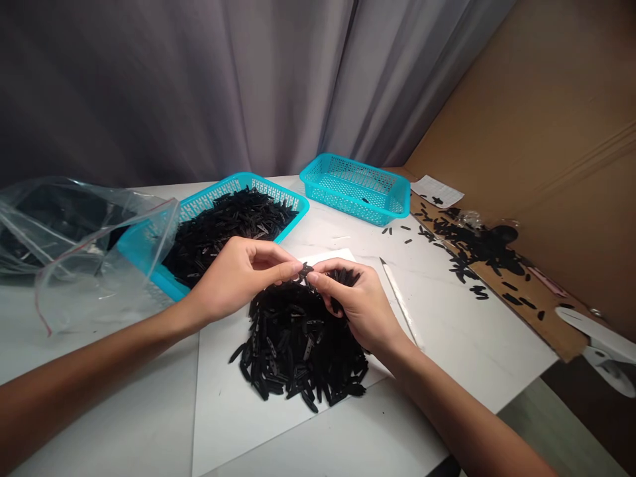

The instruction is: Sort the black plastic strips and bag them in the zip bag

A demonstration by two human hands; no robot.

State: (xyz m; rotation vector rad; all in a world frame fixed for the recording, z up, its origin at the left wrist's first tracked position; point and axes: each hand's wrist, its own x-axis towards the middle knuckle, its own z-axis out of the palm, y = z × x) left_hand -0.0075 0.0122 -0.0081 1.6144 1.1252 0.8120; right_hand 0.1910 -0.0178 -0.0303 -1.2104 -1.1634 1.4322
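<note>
My left hand [243, 275] and my right hand [355, 295] meet above a pile of small black strips [303, 351]. Between the fingertips of both hands is a small dark piece [305, 270], pinched from either side. More black strips show behind and under my right hand's fingers; whether they are held in it or lie on the pile is hard to tell. The pile rests on a white sheet [218, 424], and some strips in it show pale, perforated faces.
Behind my left hand, a blue basket [298, 222] holds many black strips. A second blue basket [355, 211] stands farther back. A clear plastic bag [99, 265] lies left, a white pencil-like stick [401, 301] right. Loose black pieces [467, 242] cover cardboard at far right.
</note>
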